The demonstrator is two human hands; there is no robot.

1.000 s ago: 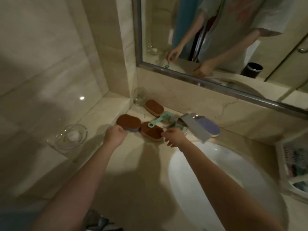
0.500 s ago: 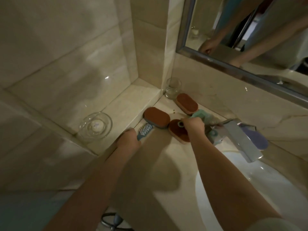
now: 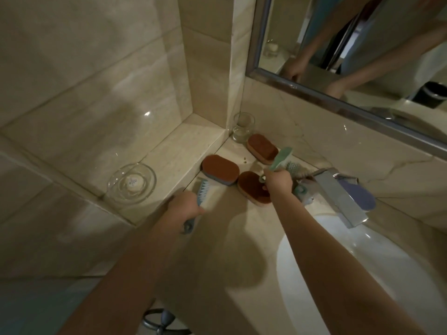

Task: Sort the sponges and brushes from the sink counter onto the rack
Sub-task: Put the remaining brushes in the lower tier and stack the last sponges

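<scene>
the left hand (image 3: 185,210) is curled round the handle of a blue plastic brush with white bristles (image 3: 202,188) by the ledge of the beige stone counter (image 3: 217,238). the right hand (image 3: 278,183) grips a mint-green plastic brush (image 3: 281,157) among three brown-topped oval sponges (image 3: 220,169). the brushes look light and stiff, best held mid-handle; the sponges look soft, best pinched at the sides.

no legible text, small blue print on round soap (image 3: 132,183) in glass dish (image 3: 144,193), unreadable
</scene>
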